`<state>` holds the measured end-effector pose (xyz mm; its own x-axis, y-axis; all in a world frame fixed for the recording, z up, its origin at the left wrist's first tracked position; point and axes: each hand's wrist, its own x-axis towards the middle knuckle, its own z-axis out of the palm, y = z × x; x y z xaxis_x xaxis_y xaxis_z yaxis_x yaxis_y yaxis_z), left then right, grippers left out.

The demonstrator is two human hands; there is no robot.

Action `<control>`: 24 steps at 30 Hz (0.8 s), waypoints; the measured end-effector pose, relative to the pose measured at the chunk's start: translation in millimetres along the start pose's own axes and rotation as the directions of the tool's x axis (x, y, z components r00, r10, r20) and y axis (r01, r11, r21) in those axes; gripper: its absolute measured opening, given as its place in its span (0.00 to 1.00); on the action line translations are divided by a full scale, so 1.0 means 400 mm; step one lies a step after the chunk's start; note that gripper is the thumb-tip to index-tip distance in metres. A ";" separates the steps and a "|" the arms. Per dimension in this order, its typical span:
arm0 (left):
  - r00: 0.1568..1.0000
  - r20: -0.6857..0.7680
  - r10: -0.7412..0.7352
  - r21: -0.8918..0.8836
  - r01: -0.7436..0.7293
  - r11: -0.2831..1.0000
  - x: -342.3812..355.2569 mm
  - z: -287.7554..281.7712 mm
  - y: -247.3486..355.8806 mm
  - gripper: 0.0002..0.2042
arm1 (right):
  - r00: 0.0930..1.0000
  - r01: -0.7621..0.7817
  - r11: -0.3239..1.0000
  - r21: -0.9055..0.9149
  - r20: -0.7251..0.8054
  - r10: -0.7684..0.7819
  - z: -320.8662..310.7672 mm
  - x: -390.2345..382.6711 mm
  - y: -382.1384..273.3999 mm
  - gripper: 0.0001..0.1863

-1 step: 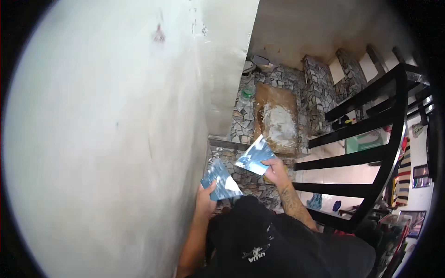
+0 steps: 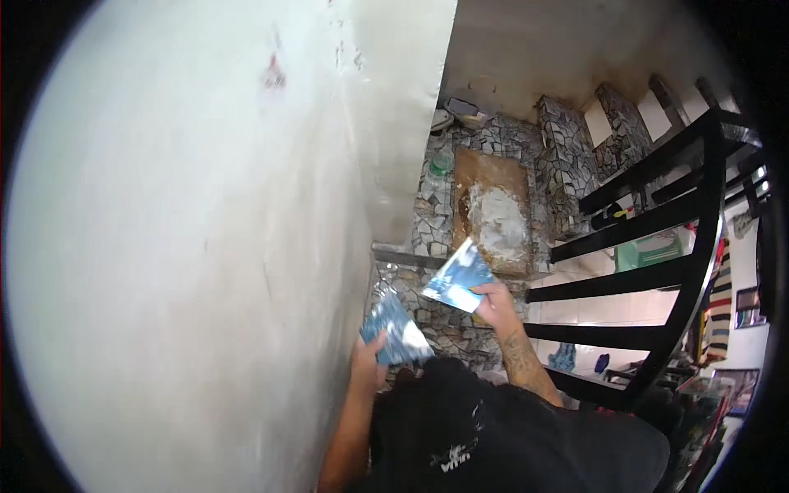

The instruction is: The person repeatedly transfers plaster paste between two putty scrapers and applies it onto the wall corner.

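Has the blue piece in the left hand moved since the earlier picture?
Yes: the blue piece in the left hand sits slightly lower in view, farther from the dark strip.

Black shirt (image 2: 567, 448): one short row of white lettering (image 2: 456, 460), slightly tilted, smeared by blur; thin white marks (image 2: 477, 413) above it. Right forearm (image 2: 530, 374): dark tattoo (image 2: 518, 352), too blurred to tell whether letters. Framed picture (image 2: 749, 309) near right rim: too small for reading any print.
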<state>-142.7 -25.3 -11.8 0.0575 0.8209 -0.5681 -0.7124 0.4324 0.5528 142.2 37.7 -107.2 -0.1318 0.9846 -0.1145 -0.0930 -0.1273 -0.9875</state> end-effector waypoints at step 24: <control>0.936 0.158 0.316 0.054 -0.327 0.943 -0.132 0.011 -0.131 0.11 | 0.910 0.406 0.814 -0.415 0.099 -0.403 0.246 -0.476 -0.230 0.26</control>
<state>-105.3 -89.8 -8.1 -0.0605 0.9635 -0.2608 -0.6534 0.1592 0.7401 78.8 -149.6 16.2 -0.1798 0.9354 0.3044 0.2806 0.3453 -0.8956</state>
